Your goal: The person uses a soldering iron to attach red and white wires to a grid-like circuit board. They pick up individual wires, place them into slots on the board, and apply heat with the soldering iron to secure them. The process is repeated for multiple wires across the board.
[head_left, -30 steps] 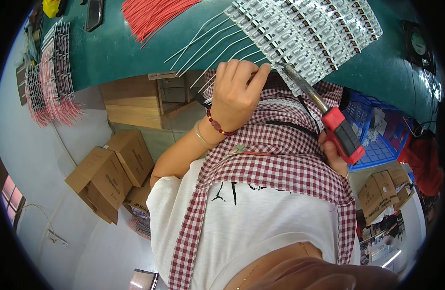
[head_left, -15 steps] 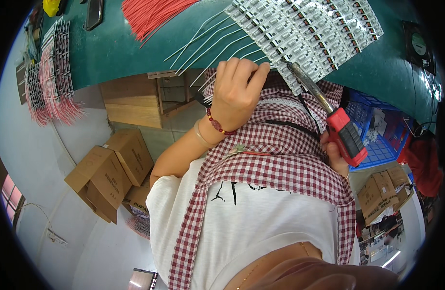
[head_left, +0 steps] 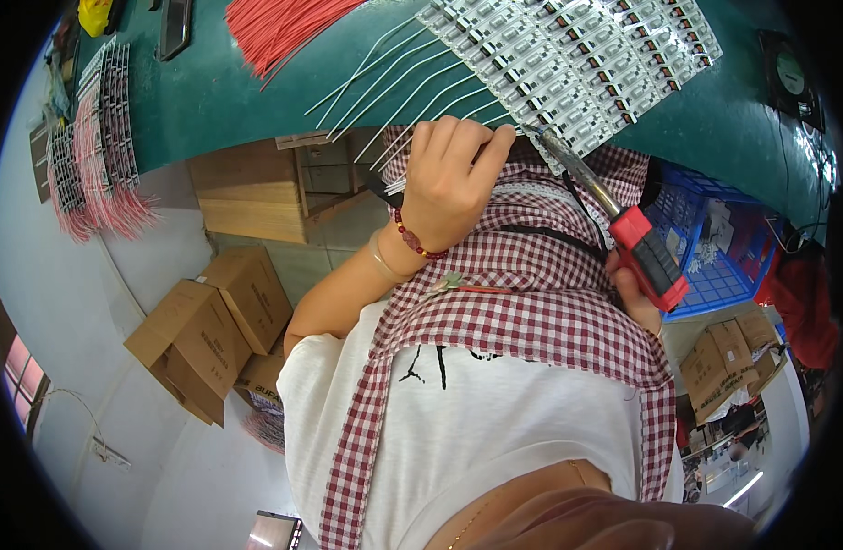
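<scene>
My left hand [head_left: 447,172] is closed on white wires [head_left: 396,187], with thumb and forefinger pinched at the near edge of a panel of small circuit boards [head_left: 568,69]. Other white wires [head_left: 399,82] fan out leftward from that panel's left edge. In my right hand [head_left: 634,295], partly hidden, is a soldering iron [head_left: 649,252] with a red and black handle. Its metal tip meets the panel's near corner, close to my left fingertips. Whether the tip touches a wire is too small to tell.
A bundle of red wires [head_left: 284,32] lies on the green table [head_left: 202,110], with a phone [head_left: 175,27] left of it. Wired board strips [head_left: 105,119] hang over the left edge. Blue crates [head_left: 715,247] stand below right; cardboard boxes [head_left: 197,339] below left.
The soldering iron and the panel have shifted slightly left in view. My left hand sits a touch lower, still pinching at the panel's edge.
</scene>
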The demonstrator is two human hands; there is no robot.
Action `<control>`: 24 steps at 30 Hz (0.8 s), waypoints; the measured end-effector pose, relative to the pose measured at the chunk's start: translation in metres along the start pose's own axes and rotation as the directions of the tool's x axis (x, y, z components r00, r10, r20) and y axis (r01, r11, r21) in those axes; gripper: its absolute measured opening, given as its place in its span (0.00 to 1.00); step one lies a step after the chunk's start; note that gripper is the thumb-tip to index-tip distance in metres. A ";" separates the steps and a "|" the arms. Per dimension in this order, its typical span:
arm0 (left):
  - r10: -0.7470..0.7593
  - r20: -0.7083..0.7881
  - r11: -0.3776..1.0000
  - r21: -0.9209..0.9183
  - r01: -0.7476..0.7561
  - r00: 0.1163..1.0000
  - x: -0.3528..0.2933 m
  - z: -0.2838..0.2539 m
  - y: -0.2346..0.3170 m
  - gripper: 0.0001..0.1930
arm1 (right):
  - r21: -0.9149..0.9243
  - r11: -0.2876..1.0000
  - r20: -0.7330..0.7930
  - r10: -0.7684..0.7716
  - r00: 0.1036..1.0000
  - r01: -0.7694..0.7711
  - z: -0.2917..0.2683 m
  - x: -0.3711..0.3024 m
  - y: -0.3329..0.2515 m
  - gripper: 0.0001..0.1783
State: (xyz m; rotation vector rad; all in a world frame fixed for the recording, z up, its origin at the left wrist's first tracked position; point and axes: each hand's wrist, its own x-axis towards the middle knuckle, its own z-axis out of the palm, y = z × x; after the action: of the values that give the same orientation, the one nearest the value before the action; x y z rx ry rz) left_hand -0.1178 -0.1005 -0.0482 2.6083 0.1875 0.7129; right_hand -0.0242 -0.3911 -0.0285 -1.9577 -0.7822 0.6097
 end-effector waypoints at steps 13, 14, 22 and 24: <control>-0.008 0.015 1.000 0.001 0.008 1.000 0.001 0.001 -0.001 0.14 | 0.073 0.997 -0.020 0.010 1.000 -0.008 0.004 -0.001 -0.002 0.12; -0.010 0.020 1.000 0.006 0.010 1.000 0.001 0.001 -0.001 0.14 | 0.069 0.998 -0.021 0.003 1.000 -0.002 0.004 -0.001 -0.002 0.12; -0.018 0.005 1.000 0.003 0.018 1.000 0.001 0.001 -0.001 0.14 | 0.075 0.996 -0.012 0.042 0.999 -0.041 0.002 -0.004 0.001 0.10; -0.020 0.013 1.000 -0.009 0.020 1.000 0.000 0.002 -0.002 0.14 | 0.011 1.000 -0.008 -0.003 1.000 0.003 0.004 -0.001 0.003 0.09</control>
State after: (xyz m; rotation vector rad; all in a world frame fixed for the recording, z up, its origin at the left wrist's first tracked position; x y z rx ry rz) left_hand -0.1166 -0.0991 -0.0501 2.5982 0.2053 0.6879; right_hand -0.0267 -0.3910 -0.0326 -1.9473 -0.7747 0.6028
